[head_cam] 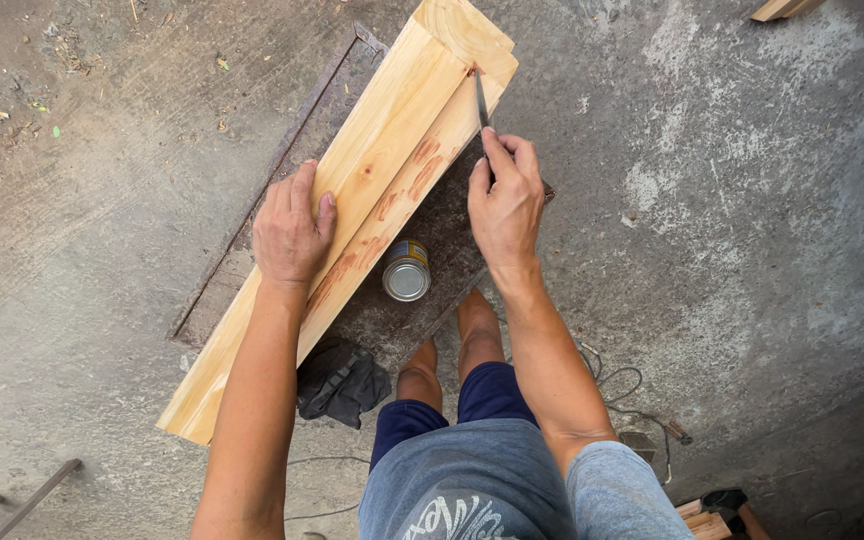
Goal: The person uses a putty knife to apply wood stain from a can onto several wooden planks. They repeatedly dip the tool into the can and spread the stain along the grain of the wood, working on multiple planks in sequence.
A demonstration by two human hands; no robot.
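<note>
Lying diagonally across a rusty metal worktop (pixel 422 300), a long pale wooden piece (pixel 372 190) with a stepped profile is steadied by the left hand (pixel 290 232). That hand is laid flat on the upper face of the wood, fingers (pixel 287 195) extended and the thumb pressed against the step; nothing is gripped. The right hand (pixel 505 205) is closed around a thin dark tool (pixel 481 100), whose tip is set against the lower step near the far end of the wood. Reddish-brown smears are seen along that step. A small metal can (pixel 406 270) stands just beside the wood, on its near side. A dark cloth (pixel 342 380) lies near the wood's near end.
</note>
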